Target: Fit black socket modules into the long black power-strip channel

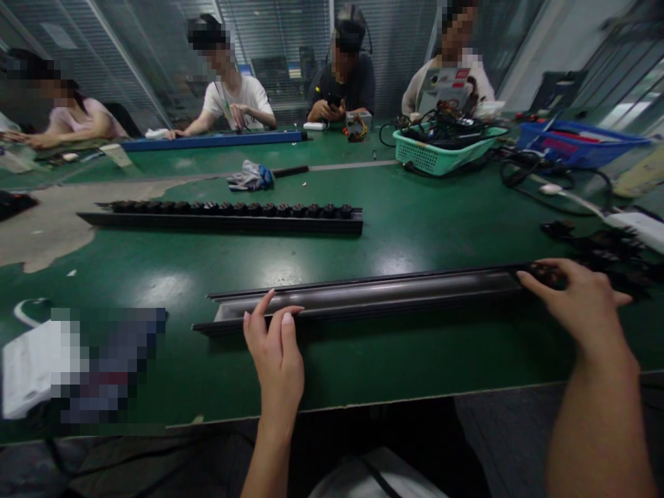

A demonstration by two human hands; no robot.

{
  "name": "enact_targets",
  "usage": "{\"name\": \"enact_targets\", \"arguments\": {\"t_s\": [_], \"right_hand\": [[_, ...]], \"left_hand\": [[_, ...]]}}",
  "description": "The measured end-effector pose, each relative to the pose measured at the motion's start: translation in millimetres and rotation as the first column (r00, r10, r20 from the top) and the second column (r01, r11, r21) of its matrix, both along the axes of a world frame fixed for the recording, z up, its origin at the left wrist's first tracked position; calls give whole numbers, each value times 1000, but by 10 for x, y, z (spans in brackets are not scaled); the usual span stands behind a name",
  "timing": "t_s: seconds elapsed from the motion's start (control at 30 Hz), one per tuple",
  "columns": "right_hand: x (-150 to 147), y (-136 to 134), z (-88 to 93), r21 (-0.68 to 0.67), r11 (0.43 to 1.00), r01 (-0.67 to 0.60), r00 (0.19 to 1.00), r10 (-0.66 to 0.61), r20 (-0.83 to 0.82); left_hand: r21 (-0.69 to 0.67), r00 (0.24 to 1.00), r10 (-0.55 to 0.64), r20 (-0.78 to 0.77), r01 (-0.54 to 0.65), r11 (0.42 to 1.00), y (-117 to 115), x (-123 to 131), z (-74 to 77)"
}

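A long black metal channel [373,294] lies on the green table in front of me, its inside trough bare and shiny along most of its length. My left hand [274,346] rests on its near wall toward the left end, fingers spread and holding nothing. At the channel's right end my right hand [584,297] has its thumb and fingers curled around a black socket-like piece [552,275] within the trough; the hand partly hides it. Farther back sits another black channel [233,223], filled with a row of black round pieces [254,209].
A heap of small black parts [617,249] lies beyond my right hand, near a white power strip [640,225] and cables. A green basket [430,155], a blue basket [575,145] and gloves [252,176] are farther back. Several people sit opposite, one beside a long blue bar [218,142].
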State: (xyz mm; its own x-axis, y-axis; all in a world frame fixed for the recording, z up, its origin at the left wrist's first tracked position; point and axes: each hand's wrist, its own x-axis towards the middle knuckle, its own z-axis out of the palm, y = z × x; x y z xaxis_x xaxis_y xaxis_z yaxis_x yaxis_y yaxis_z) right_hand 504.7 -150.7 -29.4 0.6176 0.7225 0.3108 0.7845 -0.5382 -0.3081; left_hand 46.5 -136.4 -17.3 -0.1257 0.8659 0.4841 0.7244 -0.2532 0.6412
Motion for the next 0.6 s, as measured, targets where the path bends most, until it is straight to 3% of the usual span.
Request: {"name": "enact_targets", "arguments": {"t_s": [0.47,0.6], "right_hand": [[823,46,-194,-64,977,201,978,-204,-50],[1087,-101,-360,59,963,262,965,-262,-5]], "left_hand": [[10,1000,2,-15,-2,1000,11,7,20],[7,1000,1,-15,-1,1000,10,11,17]]}}
